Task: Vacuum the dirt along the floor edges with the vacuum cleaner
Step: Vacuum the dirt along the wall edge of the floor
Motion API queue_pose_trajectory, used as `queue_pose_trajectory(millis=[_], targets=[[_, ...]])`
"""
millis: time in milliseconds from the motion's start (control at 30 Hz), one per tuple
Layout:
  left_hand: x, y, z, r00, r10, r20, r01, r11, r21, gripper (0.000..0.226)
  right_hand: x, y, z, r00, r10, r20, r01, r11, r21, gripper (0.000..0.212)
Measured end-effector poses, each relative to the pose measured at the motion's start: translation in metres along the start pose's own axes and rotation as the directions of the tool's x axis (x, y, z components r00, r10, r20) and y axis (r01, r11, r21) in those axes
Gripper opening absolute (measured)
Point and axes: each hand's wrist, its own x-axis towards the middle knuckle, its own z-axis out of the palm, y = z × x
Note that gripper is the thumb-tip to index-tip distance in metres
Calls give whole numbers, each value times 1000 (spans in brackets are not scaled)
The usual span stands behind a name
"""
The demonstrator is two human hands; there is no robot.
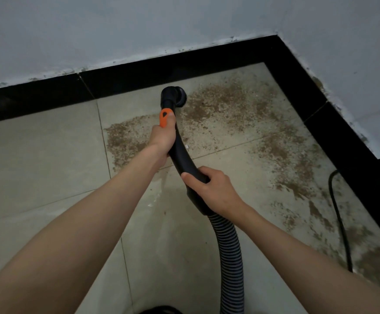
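Note:
A black vacuum wand (181, 152) curves from the ribbed hose (228, 252) up to a round brush nozzle (177, 95) that sits on the tile close to the black skirting (125, 75). My left hand (163, 138) grips the wand near its orange slider (165, 116), thumb along the top. My right hand (211, 189) grips the wand's lower end just above the hose. Brown dirt (220, 105) is spread over the tiles right of the nozzle and down along the right-hand skirting (343, 141).
Two grey walls meet at a corner (277, 35) at the upper right. A black power cord (338, 214) trails on the floor along the right edge. The dark top of the vacuum body (159, 310) shows at the bottom edge. More dirt (125, 138) lies left of the wand.

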Motion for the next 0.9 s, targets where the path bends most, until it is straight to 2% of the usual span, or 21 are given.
queue_pose_trajectory(millis=[167, 367, 533, 700, 900], targets=[[6, 9, 22, 999, -1, 40, 2, 999, -34, 65, 10, 7, -17, 999, 23, -34, -24, 1000, -13, 31], [17, 11, 37, 997, 33, 70, -36, 998, 47, 64, 21, 14, -25, 996, 34, -84, -43, 993, -110, 34], [23, 16, 34, 996, 52, 76, -58, 995, 76, 66, 30, 12, -20, 994, 52, -92, -61, 993, -101, 34], [23, 18, 10, 999, 31, 19, -33, 997, 63, 67, 33, -1, -4, 998, 44, -34, -46, 996, -74, 33], [16, 17, -51, 996, 12, -85, -16, 998, -54, 60, 35, -33, 32, 992, 17, 127, -20, 1000, 21, 34]])
